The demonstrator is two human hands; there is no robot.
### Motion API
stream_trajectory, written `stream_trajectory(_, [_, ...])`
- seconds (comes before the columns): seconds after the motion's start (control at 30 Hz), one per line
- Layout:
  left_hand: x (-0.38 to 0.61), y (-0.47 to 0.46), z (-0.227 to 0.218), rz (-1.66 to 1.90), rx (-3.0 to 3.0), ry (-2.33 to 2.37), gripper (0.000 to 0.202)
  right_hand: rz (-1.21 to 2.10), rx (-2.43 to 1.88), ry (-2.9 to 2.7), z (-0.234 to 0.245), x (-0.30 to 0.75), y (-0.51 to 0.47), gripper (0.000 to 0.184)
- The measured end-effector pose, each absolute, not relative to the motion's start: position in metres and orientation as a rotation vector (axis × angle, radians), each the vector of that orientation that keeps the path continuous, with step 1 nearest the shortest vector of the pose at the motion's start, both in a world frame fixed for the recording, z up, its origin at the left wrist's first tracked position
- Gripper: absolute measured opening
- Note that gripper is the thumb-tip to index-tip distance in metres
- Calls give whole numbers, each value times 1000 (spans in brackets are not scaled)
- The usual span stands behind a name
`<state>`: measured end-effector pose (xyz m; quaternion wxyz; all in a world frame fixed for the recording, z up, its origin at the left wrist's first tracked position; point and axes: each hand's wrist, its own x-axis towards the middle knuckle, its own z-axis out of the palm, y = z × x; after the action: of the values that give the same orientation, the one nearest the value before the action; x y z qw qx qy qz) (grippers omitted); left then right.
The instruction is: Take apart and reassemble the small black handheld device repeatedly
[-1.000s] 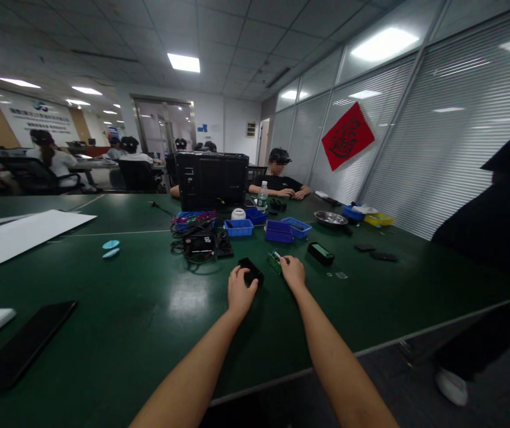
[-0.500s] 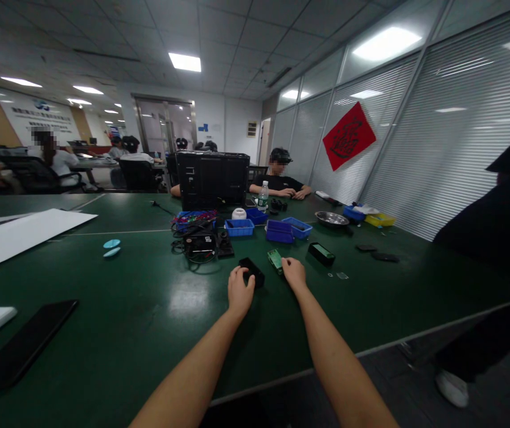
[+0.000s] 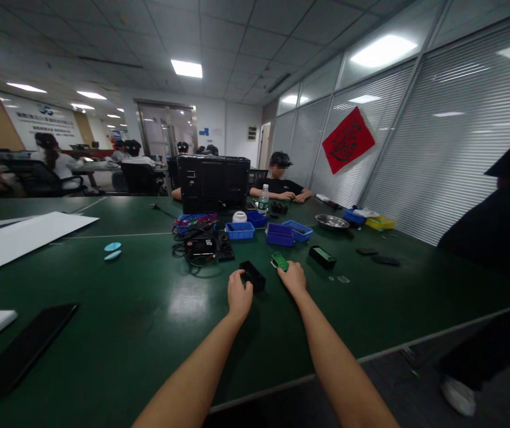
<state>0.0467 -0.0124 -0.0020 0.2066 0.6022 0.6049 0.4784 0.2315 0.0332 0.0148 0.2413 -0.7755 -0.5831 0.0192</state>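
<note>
My left hand (image 3: 239, 295) has its thumb and fingers curled at the near left side of an open black plastic case (image 3: 254, 276), which rests on the green table (image 3: 157, 333). The hollow inside of the case faces up. Just to the right, my right hand (image 3: 294, 278) pinches a green circuit board (image 3: 279, 261) by its near end. The board is tilted, apart from the case, and a pale edge or wire shows on its left. Another black case (image 3: 322, 257) with a greenish panel in it lies right of that hand.
Blue bins (image 3: 239, 230), a baseball (image 3: 239, 217), a tangle of cables with a black device (image 3: 199, 245) and a large black-cased unit (image 3: 214, 184) stand beyond. A metal bowl (image 3: 332, 222) and flat black pieces (image 3: 386, 260) lie right. A person (image 3: 279, 178) sits opposite; another stands right.
The circuit board has turned in my right hand and its green face shows differently. My left fingers have shifted back slightly toward the case's left side, so more of its inside shows.
</note>
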Motion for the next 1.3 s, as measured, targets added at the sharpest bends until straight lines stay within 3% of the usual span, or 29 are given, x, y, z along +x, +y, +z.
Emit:
stream_trajectory(0.27, [45,-8,-2,1336,1667,1664,51,222,-1867,-1685,4,232,44,46])
stream_trajectory(0.57, [27,12,-1,1226,1797,1494,88,511,-1565,-1849,16,220,33,44])
stream_trajectory(0.93, [25,1,4,950,1944,1536,84,420,-1639,-1877,13,234,39,42])
stream_trajectory(1.3, [24,5,-7,965,1981,1550,78,261,-1749,-1854,14,238,38,43])
